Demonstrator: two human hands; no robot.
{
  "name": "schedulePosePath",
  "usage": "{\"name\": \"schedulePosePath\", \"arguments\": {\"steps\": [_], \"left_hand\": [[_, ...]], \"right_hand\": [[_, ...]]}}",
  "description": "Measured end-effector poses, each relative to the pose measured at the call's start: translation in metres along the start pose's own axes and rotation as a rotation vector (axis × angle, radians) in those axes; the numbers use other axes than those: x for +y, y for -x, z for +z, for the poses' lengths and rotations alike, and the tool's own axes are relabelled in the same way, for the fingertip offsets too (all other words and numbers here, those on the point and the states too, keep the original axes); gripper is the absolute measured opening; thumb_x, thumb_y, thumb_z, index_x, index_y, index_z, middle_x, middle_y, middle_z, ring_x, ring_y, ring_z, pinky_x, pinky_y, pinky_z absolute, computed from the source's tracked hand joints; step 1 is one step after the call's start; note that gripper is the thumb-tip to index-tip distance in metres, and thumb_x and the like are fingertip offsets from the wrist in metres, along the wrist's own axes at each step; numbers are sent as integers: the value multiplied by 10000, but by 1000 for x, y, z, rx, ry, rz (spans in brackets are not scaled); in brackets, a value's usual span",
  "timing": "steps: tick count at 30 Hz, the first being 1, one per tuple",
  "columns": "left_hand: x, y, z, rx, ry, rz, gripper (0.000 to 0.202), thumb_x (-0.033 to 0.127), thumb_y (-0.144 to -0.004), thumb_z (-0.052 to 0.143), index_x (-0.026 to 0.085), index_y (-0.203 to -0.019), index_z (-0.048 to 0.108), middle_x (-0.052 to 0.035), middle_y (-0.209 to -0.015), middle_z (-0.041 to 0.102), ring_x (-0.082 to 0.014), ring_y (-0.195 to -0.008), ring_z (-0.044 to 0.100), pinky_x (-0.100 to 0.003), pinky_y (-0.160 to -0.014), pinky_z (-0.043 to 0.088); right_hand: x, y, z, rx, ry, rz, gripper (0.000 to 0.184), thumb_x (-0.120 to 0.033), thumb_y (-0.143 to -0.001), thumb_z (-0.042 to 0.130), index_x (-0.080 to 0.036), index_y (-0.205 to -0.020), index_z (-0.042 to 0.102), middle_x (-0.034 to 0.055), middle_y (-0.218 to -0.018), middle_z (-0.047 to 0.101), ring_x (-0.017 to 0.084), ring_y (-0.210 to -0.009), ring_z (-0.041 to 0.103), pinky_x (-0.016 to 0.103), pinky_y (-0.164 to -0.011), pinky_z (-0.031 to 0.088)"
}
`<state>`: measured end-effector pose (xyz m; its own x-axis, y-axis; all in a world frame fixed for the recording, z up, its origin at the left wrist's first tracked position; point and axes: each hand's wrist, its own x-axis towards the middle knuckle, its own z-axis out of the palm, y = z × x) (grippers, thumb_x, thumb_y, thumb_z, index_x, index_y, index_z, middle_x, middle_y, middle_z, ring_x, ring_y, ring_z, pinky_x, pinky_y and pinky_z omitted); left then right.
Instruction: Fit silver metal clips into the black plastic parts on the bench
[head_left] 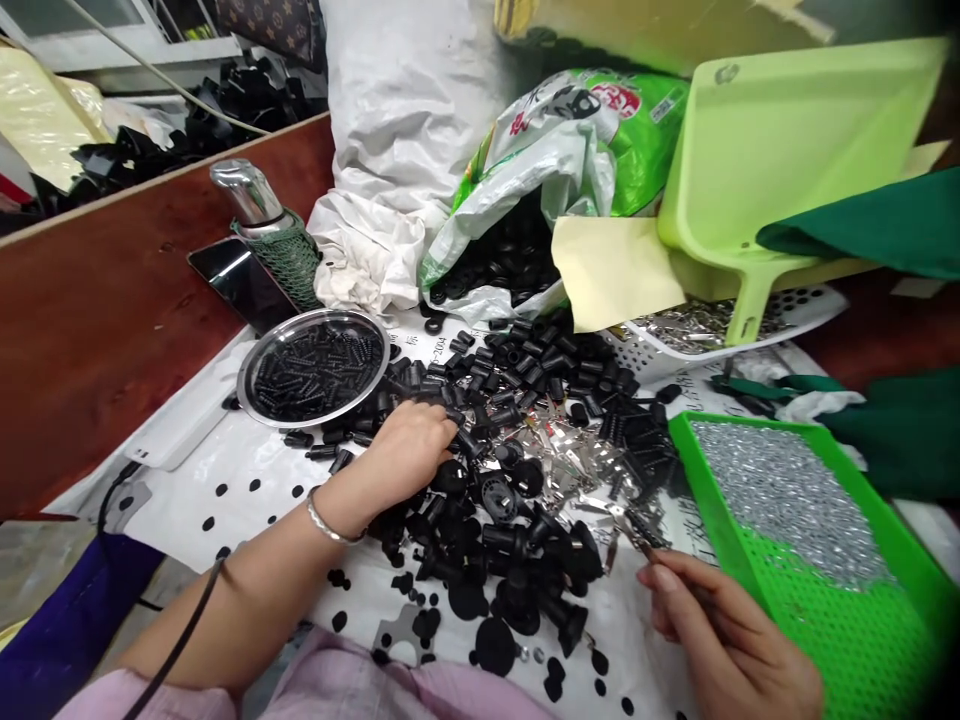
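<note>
My left hand (412, 445), with a silver bracelet on the wrist, reaches into a heap of small black plastic parts. Its fingers curl downward at the edge of the black cylindrical caps (517, 365), and what they hold, if anything, is hidden. My right hand (731, 625) is closed in a pinch on a small thin metal piece (649, 550), beside the heap's right side. Between the hands lie loose metal strips (562, 445) and several black plug-like parts with round flanges (517, 585).
A round steel tray (247, 385) holds black ribbed pieces. At right, a green perforated tray (720, 500) contains small silvery parts. Behind are an open green-and-white bag (652, 130), a light-green dustpan (795, 130), a white basket (652, 365), a phone (240, 280) and a netted flask (281, 260).
</note>
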<state>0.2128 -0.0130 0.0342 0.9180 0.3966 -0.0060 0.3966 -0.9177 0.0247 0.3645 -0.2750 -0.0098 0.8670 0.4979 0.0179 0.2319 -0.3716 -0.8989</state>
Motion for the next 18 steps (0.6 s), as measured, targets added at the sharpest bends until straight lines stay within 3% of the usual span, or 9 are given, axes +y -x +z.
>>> {"name": "schedulePosePath", "arguments": {"steps": [4, 12, 15, 18], "left_hand": [[-10, 6, -8, 28, 2, -16, 101, 251, -796, 592, 171, -824, 647, -60, -771, 617, -213, -749, 589, -322, -697, 417], [-45, 18, -13, 167, -63, -189, 246, 344, -800, 578, 157, -943, 648, -89, -838, 628, -250, -810, 597, -360, -734, 445], [-48, 7, -21, 261, -29, -175, 343, 440, -794, 570, 159, -978, 642, -89, -888, 629, -247, -821, 598, -364, -761, 450], [-38, -17, -40, 380, -14, -133, 337, 443, -827, 528, 156, -957, 646, -87, -885, 636, -241, -847, 597, -361, -792, 436]], "right_hand": [[-2, -1, 0, -18, -32, -8, 289, -422, -699, 643, -176, -850, 661, 41, -691, 683, 130, -511, 596, 182, -457, 535], [-2, -4, 1, -51, -110, -8, 257, -383, -694, 659, -184, -857, 665, 34, -690, 684, 129, -492, 585, 198, -453, 519], [-6, -2, 4, -44, -155, -18, 249, -382, -696, 659, -179, -840, 666, 31, -651, 675, 124, -471, 566, 199, -434, 498], [-9, 0, 9, 10, -204, 8, 276, -408, -682, 669, -171, -823, 668, 28, -618, 666, 122, -456, 552, 200, -423, 481]]}}
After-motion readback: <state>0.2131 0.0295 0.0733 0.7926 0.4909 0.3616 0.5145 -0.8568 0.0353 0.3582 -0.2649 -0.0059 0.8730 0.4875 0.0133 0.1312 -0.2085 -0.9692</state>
